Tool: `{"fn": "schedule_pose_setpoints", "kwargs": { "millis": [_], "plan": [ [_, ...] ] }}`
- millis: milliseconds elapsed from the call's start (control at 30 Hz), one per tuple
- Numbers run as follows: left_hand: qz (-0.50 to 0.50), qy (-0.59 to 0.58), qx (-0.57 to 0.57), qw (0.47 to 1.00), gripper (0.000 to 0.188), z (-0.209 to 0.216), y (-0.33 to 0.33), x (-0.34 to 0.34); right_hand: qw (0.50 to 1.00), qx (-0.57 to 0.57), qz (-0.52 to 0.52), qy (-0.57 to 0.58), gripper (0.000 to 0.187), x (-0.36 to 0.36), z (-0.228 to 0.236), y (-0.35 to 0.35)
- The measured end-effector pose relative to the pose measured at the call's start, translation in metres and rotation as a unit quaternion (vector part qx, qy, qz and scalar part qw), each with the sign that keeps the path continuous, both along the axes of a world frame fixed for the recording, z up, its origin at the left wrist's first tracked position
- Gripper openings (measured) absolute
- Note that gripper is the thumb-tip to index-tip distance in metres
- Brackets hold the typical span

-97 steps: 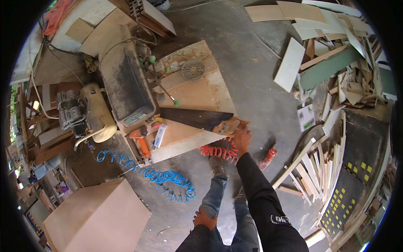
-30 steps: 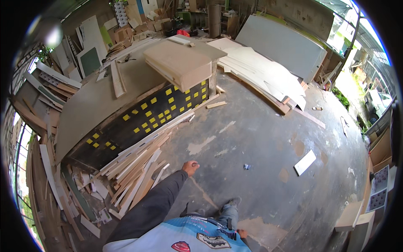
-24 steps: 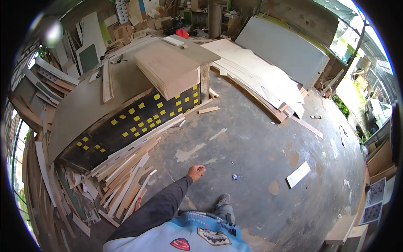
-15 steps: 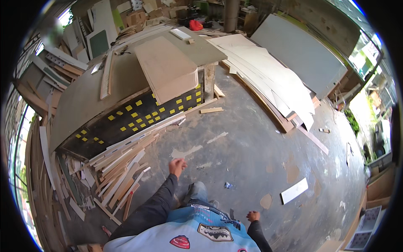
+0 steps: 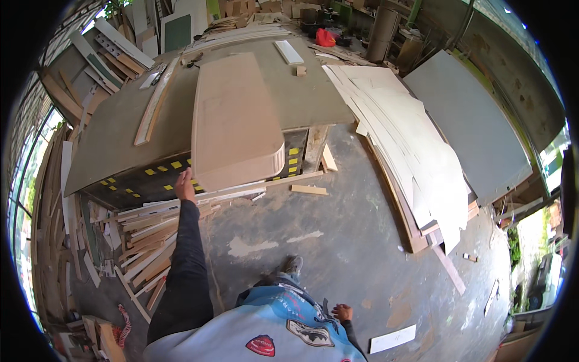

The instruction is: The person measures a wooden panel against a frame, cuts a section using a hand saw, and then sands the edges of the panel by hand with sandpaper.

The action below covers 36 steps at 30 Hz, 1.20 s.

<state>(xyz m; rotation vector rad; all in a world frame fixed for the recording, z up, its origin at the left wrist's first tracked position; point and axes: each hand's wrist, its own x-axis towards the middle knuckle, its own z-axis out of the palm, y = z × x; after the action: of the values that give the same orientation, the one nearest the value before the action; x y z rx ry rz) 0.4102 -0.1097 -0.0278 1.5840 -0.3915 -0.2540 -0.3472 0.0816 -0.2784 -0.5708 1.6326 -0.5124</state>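
Observation:
A stack of thin tan boards with rounded corners (image 5: 235, 120) lies on the large worktable (image 5: 307, 90) and juts past its near edge. My left hand (image 5: 185, 186) is raised at the near left corner of this stack, fingers stretched upward and holding nothing. Whether its fingertips touch the boards I cannot tell. Low by my right side hangs my right hand (image 5: 342, 312), empty, its fingers loosely apart, away from any object.
Many wood strips (image 5: 151, 253) lie on the floor at the left, below the table. White sheets (image 5: 398, 139) are piled at the right, beside a leaning grey panel (image 5: 470, 127). A short wood offcut (image 5: 309, 189) and a white board piece (image 5: 392, 338) lie on the floor.
I have stepped closer to the table, so the board stack appears larger. My left hand has moved up and left to the stack's near corner. My right hand still hangs low.

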Motion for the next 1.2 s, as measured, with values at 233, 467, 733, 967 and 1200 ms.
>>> {"fn": "schedule_pose_setpoints", "kwargs": {
  "millis": [233,467,733,967,1200],
  "plan": [
    [0.203,0.007,-0.045,0.978,0.041,-0.034,-0.026,0.002,0.985,-0.04,0.095,0.137,0.021,0.014,0.046,-0.121],
    [0.382,0.058,-0.064,0.92,0.041,-0.021,-0.032,-0.006,0.996,0.081,-0.048,0.007,0.024,-0.052,-0.021,-0.33],
    [0.374,0.117,-0.06,0.918,0.044,-0.007,-0.02,-0.023,0.892,-0.34,0.133,0.269,0.025,0.065,0.092,-0.707],
    [0.41,0.045,0.055,0.909,0.035,-0.003,-0.01,-0.039,0.859,-0.476,0.161,0.095,0.028,0.308,0.201,-0.862],
    [0.343,-0.203,0.348,0.848,0.03,-0.027,0.044,-0.067,0.761,-0.533,0.31,0.201,0.048,0.519,0.213,-0.949]
  ]
}}
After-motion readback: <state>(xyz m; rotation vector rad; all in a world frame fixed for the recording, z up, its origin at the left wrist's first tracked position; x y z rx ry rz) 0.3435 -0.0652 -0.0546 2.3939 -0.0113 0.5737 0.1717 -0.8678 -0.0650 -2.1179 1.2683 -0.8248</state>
